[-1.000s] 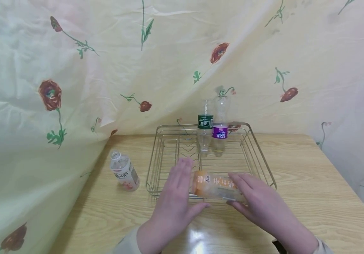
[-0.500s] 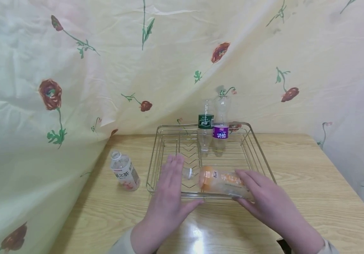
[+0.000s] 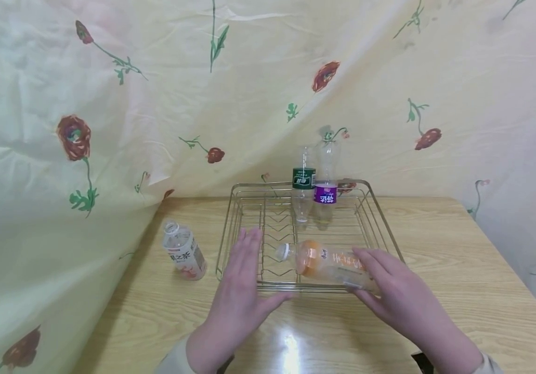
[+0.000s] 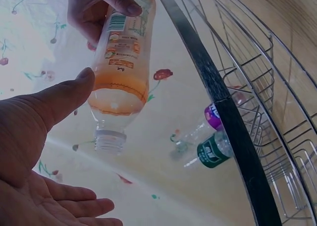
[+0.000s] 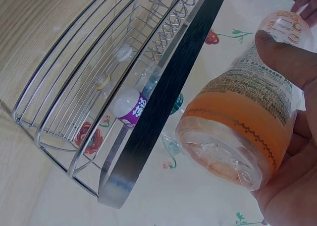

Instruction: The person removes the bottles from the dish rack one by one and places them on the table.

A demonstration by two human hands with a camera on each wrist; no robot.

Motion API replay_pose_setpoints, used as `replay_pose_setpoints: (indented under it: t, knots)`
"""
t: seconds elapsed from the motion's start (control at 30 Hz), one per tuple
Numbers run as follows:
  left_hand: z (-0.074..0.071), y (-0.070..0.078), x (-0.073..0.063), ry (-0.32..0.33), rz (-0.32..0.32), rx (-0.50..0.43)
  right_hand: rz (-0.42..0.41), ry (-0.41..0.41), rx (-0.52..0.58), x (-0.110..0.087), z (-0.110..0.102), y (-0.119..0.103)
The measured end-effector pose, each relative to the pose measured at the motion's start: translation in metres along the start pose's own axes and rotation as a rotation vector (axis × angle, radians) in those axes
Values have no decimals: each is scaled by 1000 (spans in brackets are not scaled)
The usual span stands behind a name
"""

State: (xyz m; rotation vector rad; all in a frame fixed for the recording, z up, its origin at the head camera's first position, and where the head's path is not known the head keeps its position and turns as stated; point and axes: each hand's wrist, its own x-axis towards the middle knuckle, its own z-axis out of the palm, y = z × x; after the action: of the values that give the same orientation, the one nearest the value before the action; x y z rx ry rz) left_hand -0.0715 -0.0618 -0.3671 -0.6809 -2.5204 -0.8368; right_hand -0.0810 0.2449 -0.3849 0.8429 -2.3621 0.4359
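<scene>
Orange-labelled clear plastic bottle (image 3: 326, 262) lies slantwise above the front rim of the wire rack (image 3: 272, 284), neck toward the left hand (image 3: 237, 288). Can't tell if it touches the wire.

Right hand (image 3: 399, 285) grips it near the base, thumb and fingers round the label. Left hand has its fingers out straight, thumb apart, beside the neck and holding nothing.

Neck threads exposed, no cap visible. Looks empty, so should be light: thin wall, dents if squeezed, won't shatter. Label sleeve probably a bit slick. Best hold: light wrap round the labelled body; neck is stiffer for a pinch.

Green-labelled bottle (image 3: 303, 179) and purple-labelled bottle (image 3: 326, 194) stand at the rack's back. White-and-pink-labelled bottle (image 3: 184, 254) stands outside, left, on the wooden table (image 3: 436, 249).
</scene>
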Motion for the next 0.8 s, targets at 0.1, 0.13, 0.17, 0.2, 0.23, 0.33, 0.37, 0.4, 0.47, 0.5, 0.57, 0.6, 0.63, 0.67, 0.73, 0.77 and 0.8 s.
replay_pose_setpoints:
  t: [0.1, 0.13, 0.17, 0.2, 0.23, 0.33, 0.37, 0.4, 0.47, 0.5, 0.57, 0.6, 0.63, 0.67, 0.73, 0.77, 0.8]
  knots:
    - [0, -1, -1, -18, -30, -7, 1, 1, 7, 0, 0, 1]
    - [0, -2, -1, -19, -39, -10, 0, 2, 9, 0, 0, 1]
    - [0, -2, -1, -22, -52, -11, 1, 2, 13, 1, 0, 1]
    - [0, -3, -1, -23, -62, -15, 0, 3, 15, 1, 0, 2]
    - [0, -3, -2, -23, -73, -21, 1, 4, 21, 1, 0, 2]
    - [0, -5, -2, -27, -99, -32, 1, 6, 32, 2, 0, 3]
    - [0, -5, -2, -33, -107, -37, 2, 7, 38, 2, 0, 3]
    - [0, -6, -1, -38, -113, -43, 1, 9, 42, 2, 0, 4]
    - [0, -7, -1, -49, -126, -53, 1, 13, 52, 3, -1, 5]
    - [0, -7, -1, -53, -133, -53, -1, 15, 59, 3, -2, 5]
    - [0, -8, 0, -60, -151, -60, 0, 17, 68, 4, -3, 6]
    - [0, -8, 1, -62, -163, -62, 1, 18, 67, 4, -3, 7]
    - [-1, -8, 1, -62, -171, -64, 2, 18, 66, 4, -4, 7]
    - [-1, -8, 2, -61, -177, -65, 3, 20, 63, 4, -4, 8]
    - [-1, -9, 3, -63, -193, -69, 6, 22, 59, 4, -5, 9]
    - [-1, -9, 3, -63, -199, -71, 7, 25, 58, 3, -5, 9]
    - [-2, -10, 4, -66, -207, -72, 8, 26, 58, 3, -5, 10]
